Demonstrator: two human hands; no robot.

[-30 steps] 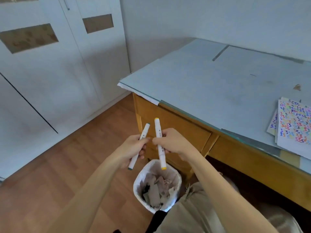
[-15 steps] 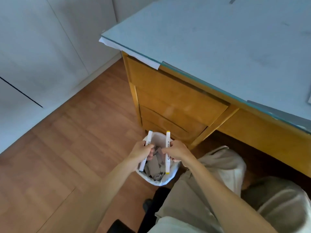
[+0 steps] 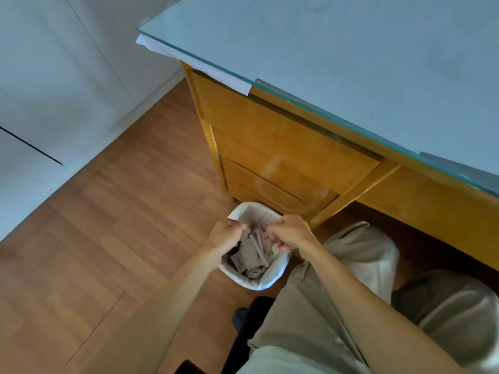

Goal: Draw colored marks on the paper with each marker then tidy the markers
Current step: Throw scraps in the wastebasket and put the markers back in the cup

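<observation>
From the head camera, both arms reach down and forward over a small bin (image 3: 253,276) on the floor. The left hand (image 3: 225,236) sits at the bin's left rim with its fingers curled in. The right hand (image 3: 290,234) hangs over the bin's right side, fingers bent down too. The hands are a little apart. No markers show in either hand, and I cannot tell if the curled fingers are pinching anything (they hide their own insides).

The bin is round, with a thin white bag lining it. Inside is a heap of crumpled grey scraps (image 3: 252,253).

The floor (image 3: 108,238) is smooth brown wood. Just behind the bin stands the counter (image 3: 351,63), yellow wood with drawers and a shiny glass top. The person's knees in tan trousers (image 3: 310,319) are beside the bin.
</observation>
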